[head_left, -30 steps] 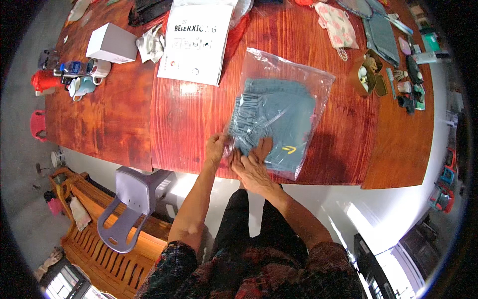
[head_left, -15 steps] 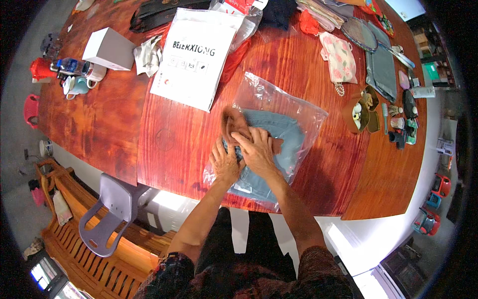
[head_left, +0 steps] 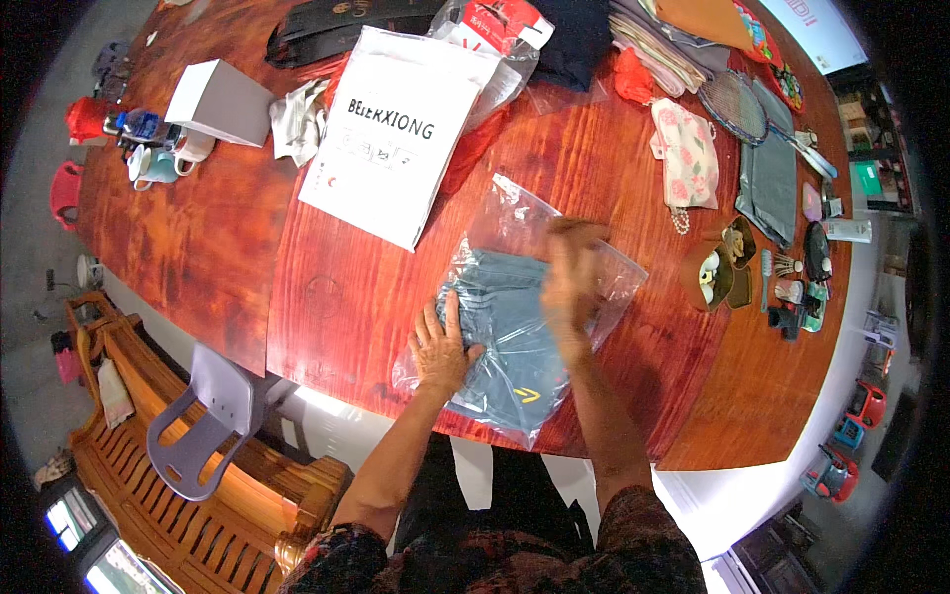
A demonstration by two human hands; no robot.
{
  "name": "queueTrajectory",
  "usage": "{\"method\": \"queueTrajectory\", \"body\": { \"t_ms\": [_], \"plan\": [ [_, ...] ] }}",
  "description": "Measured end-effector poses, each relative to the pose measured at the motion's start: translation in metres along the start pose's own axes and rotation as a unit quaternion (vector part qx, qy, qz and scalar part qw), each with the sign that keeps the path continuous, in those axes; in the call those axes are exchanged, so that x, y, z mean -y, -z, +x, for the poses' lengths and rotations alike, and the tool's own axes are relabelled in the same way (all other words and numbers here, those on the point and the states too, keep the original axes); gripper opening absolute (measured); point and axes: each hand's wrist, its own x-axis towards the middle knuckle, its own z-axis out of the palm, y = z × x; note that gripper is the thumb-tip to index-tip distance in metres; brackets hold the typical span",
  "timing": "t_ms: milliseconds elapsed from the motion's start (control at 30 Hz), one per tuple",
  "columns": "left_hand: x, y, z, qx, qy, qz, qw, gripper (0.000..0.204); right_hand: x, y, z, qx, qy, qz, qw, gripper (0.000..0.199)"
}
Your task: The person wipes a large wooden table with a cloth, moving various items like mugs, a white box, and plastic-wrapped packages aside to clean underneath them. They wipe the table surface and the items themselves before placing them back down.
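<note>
Head view, the only one here: a clear plastic bag (head_left: 539,327) with a folded blue-grey garment (head_left: 510,332) inside is laid flat near the front edge of the red wooden table (head_left: 327,297). The left hand (head_left: 442,348) is pressed flat on the bag's near-left corner, fingers spread, nothing gripped. The right hand (head_left: 571,282) is blurred over the bag's far-right part; whether it's flat or pinching the plastic can't be told.

What could go wrong, probably: the plastic looks slick and the near corner of the bag is hanging just past the table edge, so the whole thing could be slid off toward the lap if it's pushed unevenly. Air could also get trapped and the garment bunched up under the left hand.

Around it: a white printed mailer bag (head_left: 396,134) is lying just beyond the left hand, near enough to be bumped. Further out to the left, a white box (head_left: 220,102) and some mugs (head_left: 163,163) are seen. Off past the right hand, a floral pouch (head_left: 685,158) and a brown tray of small items (head_left: 717,272) are set, well apart from the bag. A grey plastic chair (head_left: 203,421) is parked below the table, on the left-hand side.
</note>
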Motion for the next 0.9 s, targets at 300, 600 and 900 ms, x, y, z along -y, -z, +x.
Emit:
{"method": "queueTrajectory", "body": {
  "t_ms": [300,600,900],
  "plan": [
    [-0.004,-0.005,0.003,-0.015,0.001,0.0,1.0,0.114,-0.012,-0.042,0.042,0.063,0.084,-0.171,0.98,0.028],
    [-0.006,-0.004,0.0,-0.026,0.009,-0.011,1.0,0.115,-0.021,0.042,-0.034,0.114,0.037,-0.175,0.977,0.046],
    [-0.005,-0.005,-0.001,-0.05,-0.014,-0.023,0.998,0.117,-0.109,0.051,-0.053,0.084,-0.144,-0.167,0.972,0.04]
  ]
}}
